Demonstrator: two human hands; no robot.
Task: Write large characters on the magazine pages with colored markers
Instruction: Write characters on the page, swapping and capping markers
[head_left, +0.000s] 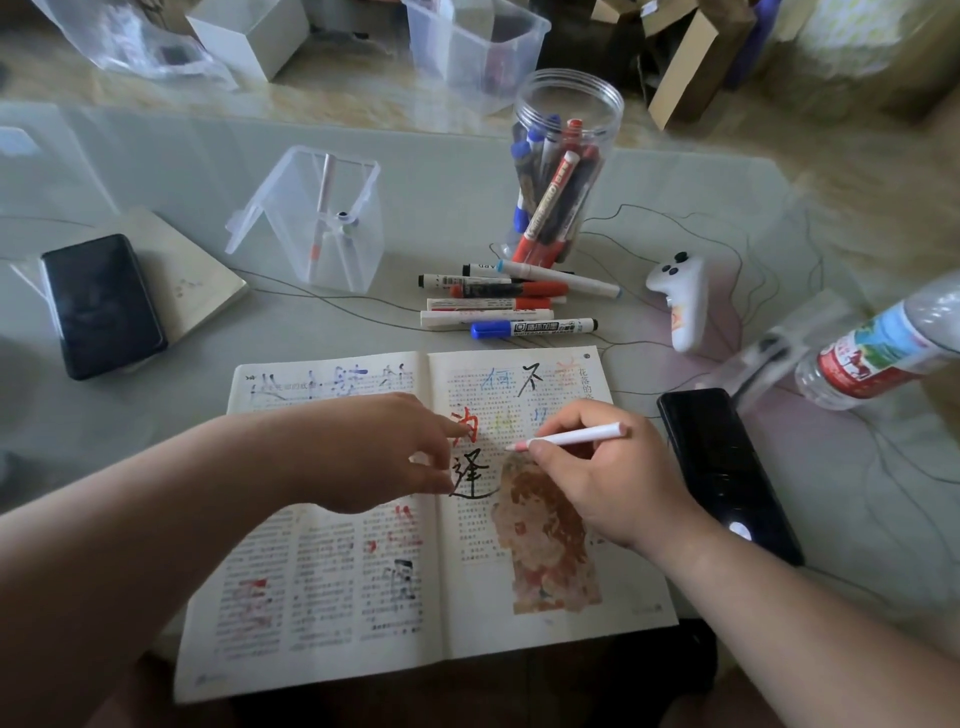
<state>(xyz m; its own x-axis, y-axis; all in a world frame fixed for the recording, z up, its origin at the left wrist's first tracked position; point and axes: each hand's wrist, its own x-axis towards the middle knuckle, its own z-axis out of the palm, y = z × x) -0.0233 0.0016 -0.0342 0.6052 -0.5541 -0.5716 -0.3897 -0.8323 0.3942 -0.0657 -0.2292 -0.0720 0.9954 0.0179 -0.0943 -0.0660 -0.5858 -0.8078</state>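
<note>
The grey-green surface is carrying an open magazine, which is lying at the middle of the near edge with its spine running from the near edge toward the far one. Large red, black and blue characters are showing across its pages.

The left hand is reaching over the spine, holding nothing. Its fingers are loosely spread, and the forefinger is pressing on the right page beside a red character.

The right hand is resting on the right page, with thumb and fingers curling round a white marker. The marker's long axis is lying almost left to right. Its pink tip is pointing left toward the spine, at the top of a brown printed picture, and its back end is pointing toward the right edge. Whether the tip is touching the paper cannot be told.
</note>
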